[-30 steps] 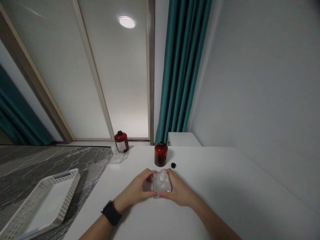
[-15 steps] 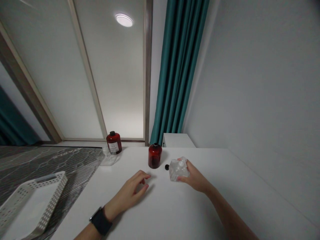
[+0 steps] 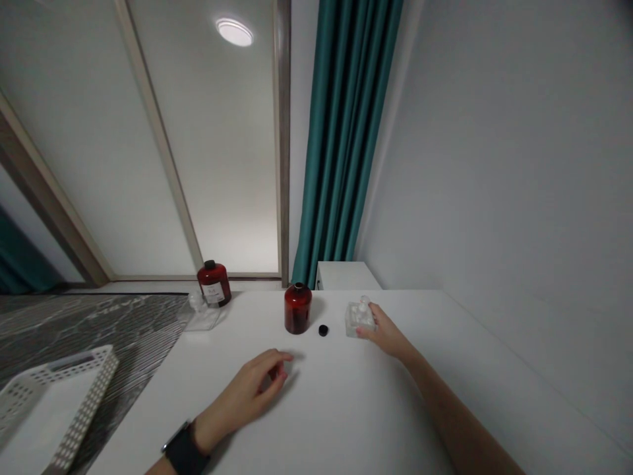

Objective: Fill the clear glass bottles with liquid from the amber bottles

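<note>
Clear container (image 3: 358, 320), pinched by right hand (image 3: 388, 335), has moved away from black cap (image 3: 323, 330) near red bottle (image 3: 297, 310), left hand (image 3: 252, 390) loosely curled.

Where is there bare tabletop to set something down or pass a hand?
On the white table: a wide patch between the right arm and the wall, and another between the left hand and right arm. A smaller gap separates the two red bottles. It's crowded where the open bottle, black cap and clear container line up.
</note>
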Demonstrator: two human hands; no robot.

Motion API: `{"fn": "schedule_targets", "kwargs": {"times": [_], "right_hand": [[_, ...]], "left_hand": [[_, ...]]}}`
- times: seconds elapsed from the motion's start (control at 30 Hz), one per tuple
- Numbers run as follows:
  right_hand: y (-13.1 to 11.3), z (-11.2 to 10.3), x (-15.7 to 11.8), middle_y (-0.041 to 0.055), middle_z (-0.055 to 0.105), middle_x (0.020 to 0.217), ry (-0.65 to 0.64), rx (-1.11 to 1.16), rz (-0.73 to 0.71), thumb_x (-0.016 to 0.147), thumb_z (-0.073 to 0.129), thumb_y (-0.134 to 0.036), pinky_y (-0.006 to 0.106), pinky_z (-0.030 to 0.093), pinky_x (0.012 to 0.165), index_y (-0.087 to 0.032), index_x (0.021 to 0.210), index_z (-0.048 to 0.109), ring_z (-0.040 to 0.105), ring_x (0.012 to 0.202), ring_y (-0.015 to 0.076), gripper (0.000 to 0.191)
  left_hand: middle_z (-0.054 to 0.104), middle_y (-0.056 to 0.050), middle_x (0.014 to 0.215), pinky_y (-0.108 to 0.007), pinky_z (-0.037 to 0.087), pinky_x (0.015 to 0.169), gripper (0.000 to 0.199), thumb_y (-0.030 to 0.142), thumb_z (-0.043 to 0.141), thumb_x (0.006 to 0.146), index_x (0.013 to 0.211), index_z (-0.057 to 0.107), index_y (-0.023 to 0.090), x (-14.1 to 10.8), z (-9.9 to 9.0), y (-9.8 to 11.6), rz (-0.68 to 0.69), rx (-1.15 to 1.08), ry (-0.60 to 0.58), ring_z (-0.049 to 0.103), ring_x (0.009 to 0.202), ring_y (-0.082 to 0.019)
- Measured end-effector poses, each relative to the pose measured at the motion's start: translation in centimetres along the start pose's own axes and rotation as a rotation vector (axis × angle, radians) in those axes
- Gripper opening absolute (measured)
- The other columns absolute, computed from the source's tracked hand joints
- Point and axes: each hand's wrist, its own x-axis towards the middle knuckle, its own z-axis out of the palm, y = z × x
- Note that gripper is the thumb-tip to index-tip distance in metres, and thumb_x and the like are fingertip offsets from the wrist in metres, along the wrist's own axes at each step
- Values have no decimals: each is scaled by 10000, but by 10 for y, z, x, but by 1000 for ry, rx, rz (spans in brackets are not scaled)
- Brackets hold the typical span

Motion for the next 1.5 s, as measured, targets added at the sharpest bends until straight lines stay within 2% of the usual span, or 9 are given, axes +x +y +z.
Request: {"fn": "schedule_targets", "kwargs": {"times": [0.1, 0.2, 0.37, 0.43, 0.57, 0.87, 1.03, 1.3, 1.5], "right_hand": [[-8, -8, -9, 133, 619, 1192, 107, -122, -75, 700, 757, -355, 512, 535, 894, -198, 1283, 529, 613, 1062, 309, 646], [-28, -5, -25, 152, 619, 1116, 154, -220, -152, 900, 521, -320, 494, 526, 885, -162, 1280, 503, 625, 967, 278, 412], [-69, 51, -45, 85, 671, 1126, -127, -344, -255, 941, 443, -180, 359, 545, 873, -238, 1257, 573, 677, 968, 226, 346], [-76, 76, -42, 110, 623, 1238, -241, -470, -202, 908, 473, -110, 342, 554, 845, -210, 1317, 545, 684, 984, 230, 427], [-75, 103, -28, 176, 598, 1200, -308, -615, -81, 866, 569, -85, 349, 556, 767, -115, 1322, 543, 700, 928, 272, 457], [-70, 105, -27, 122, 595, 1105, -377, -723, -29, 923, 547, -102, 299, 512, 727, -154, 1100, 645, 688, 865, 236, 209], [-69, 105, -30, 104, 583, 1064, -322, -648, -80, 952, 492, -134, 301, 510, 748, -172, 1148, 619, 675, 868, 223, 237], [-57, 99, -32, 61, 596, 966, -223, -481, -152, 945, 472, -167, 340, 542, 751, -224, 976, 580, 674, 827, 226, 126], [-56, 99, -36, 45, 603, 950, -204, -397, -194, 922, 475, -182, 336, 544, 691, -237, 966, 570, 664, 740, 212, 118]], "left_hand": [[661, -38, 902, -290, 500, 724, 238, 261, 456, 999, 1186, 598, 223, 0, 1, 2, 1, 6, -1, 644, 787, -186], [664, -43, 893, -294, 499, 730, 239, 265, 451, 998, 1172, 606, 214, 1, 1, 6, 9, 16, 8, 645, 792, -190], [680, -50, 899, -286, 494, 711, 246, 230, 454, 974, 1135, 638, 207, 2, 2, 11, 17, 56, -8, 640, 760, -183], [687, -57, 912, -287, 495, 714, 255, 215, 456, 963, 1136, 644, 205, 2, 2, 10, 15, 67, 0, 639, 763, -184], [682, -60, 934, -309, 504, 742, 259, 210, 470, 957, 1161, 629, 211, 0, 2, 4, -17, 51, 44, 634, 792, -192], [592, -71, 1072, -286, 506, 639, 351, 221, 509, 918, 1269, 499, 217, 14, -4, -8, -195, -128, 315, 610, 848, -193], [564, -91, 1166, -411, 516, 854, 469, 227, 590, 879, 1328, 455, 224, 46, -17, -11, -92, -48, 393, 591, 1022, -248], [489, -162, 1345, -525, 339, 1130, 736, 273, 784, 743, 1379, 429, 167, 108, -5, -24, -104, -134, 403, 474, 1291, -345], [536, -169, 1360, -495, 360, 1126, 684, 202, 733, 756, 1360, 415, 154, 100, -5, -24, -59, -189, 349, 520, 1269, -321]]}}
